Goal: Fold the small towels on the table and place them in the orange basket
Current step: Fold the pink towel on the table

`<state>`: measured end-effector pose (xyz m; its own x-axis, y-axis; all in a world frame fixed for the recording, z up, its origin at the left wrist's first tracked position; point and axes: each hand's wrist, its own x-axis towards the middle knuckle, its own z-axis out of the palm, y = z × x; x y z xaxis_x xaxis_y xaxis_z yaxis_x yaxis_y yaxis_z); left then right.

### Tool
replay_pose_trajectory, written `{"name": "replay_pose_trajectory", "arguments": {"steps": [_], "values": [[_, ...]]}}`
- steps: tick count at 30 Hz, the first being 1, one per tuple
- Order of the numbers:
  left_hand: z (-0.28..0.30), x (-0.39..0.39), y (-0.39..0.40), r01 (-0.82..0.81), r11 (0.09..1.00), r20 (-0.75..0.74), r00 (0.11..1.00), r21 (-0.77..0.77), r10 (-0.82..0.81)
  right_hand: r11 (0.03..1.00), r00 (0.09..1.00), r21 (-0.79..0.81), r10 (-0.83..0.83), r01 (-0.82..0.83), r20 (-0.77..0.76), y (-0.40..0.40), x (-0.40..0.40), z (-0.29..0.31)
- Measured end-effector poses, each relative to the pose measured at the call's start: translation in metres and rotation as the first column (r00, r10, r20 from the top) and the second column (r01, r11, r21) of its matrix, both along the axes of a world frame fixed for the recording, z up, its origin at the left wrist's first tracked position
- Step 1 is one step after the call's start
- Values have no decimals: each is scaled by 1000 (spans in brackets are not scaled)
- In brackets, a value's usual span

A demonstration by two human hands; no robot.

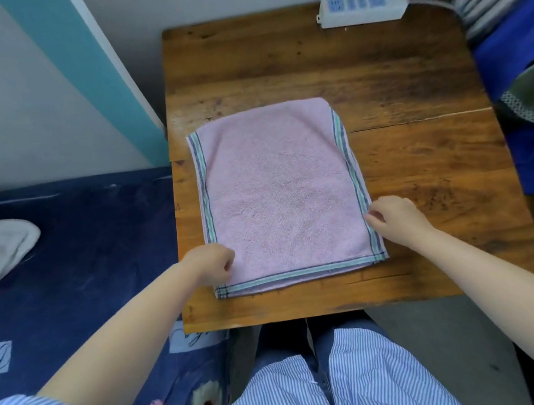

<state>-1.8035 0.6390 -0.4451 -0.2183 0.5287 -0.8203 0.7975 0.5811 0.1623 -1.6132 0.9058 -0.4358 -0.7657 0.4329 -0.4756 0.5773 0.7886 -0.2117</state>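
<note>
A pink towel (pixel 278 197) with green and blue striped borders lies flat on the wooden table (pixel 419 160), folded double with its layered edges toward me. My left hand (pixel 211 262) grips the towel's near left corner with curled fingers. My right hand (pixel 392 218) pinches the right striped edge close to the near right corner. No orange basket appears in this view.
A white power strip (pixel 362 7) with its cable lies at the table's far edge. A bed with a dark blue flowered cover (pixel 76 255) is at the left. Blue fabric and a green cloth (pixel 530 88) hang at the right.
</note>
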Motion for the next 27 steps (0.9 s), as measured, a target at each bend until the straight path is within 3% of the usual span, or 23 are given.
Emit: {"name": "replay_pose_trajectory", "arguments": {"steps": [3,8,9,12,14,18,20,22,25,27], "values": [[2,-17,27,-89,981,-84,991,171,105,981,969,-50,-192,187,-155,22,-28,0],[-1,-41,76,-286,873,-135,922,394,363,939,914,-129,-340,319,-219,55,-78,2],[-2,-44,85,-309,857,-141,908,411,395,895,874,-203,-437,398,-213,62,-87,0],[-10,-59,111,-340,807,-171,867,484,468,612,665,-491,-742,620,-86,79,-117,-2],[-17,-68,128,-347,773,-196,837,531,511,573,667,-523,-745,631,-13,87,-133,-5],[-32,-80,155,-331,750,-239,808,572,538,714,772,-479,-626,511,-110,73,-148,-11],[-39,-85,161,-317,733,-243,802,602,546,878,882,-304,-435,371,-180,52,-148,-21],[-46,-92,163,-354,751,-233,801,557,551,979,941,-98,-199,179,-274,31,-148,-31],[-58,-99,155,-333,778,-256,812,533,524,996,907,51,-42,69,-419,23,-146,-44],[-63,-99,150,-300,770,-265,817,564,512,996,878,36,-57,84,-475,32,-141,-49]]}}
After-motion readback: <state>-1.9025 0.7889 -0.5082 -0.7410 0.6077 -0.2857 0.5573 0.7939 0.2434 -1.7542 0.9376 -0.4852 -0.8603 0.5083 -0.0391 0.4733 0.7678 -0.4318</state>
